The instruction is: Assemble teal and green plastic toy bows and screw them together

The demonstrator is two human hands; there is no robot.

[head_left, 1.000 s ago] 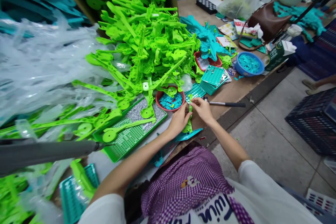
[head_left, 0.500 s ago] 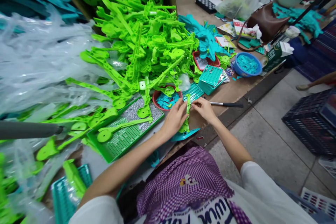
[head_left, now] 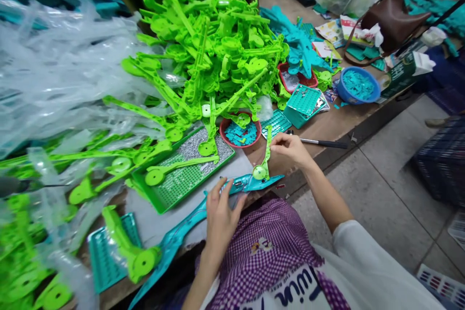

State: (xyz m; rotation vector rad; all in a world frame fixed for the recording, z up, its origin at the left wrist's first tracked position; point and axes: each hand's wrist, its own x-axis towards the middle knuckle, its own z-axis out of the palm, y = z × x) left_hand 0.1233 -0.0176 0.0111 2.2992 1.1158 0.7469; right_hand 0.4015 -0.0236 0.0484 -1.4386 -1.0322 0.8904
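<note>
My left hand (head_left: 222,210) grips a long, curved blue plastic part (head_left: 183,230) that lies along the table's front edge, fingers over its far side and thumb near. My right hand (head_left: 291,149) is closed, its fingertips pinching a slim bright green plastic arm (head_left: 269,147). The round lower end of this arm rests at the right end of the blue part. Behind it stands a red bowl (head_left: 258,136) of small teal pieces. Left of that, a green perforated tray (head_left: 167,198) holds many small silvery pieces, with green arms lying across it.
A large heap of green plastic arms (head_left: 203,48) rises at the back, beside clear plastic bags (head_left: 72,77). A black-handled tool (head_left: 327,144) lies to the right. Further off are a teal box (head_left: 303,104), a blue bowl (head_left: 378,92) and a brown bag (head_left: 392,24).
My left hand has left the green arm and moved down and left onto the blue part, which now shows at greater length. My right hand still holds the green arm.
</note>
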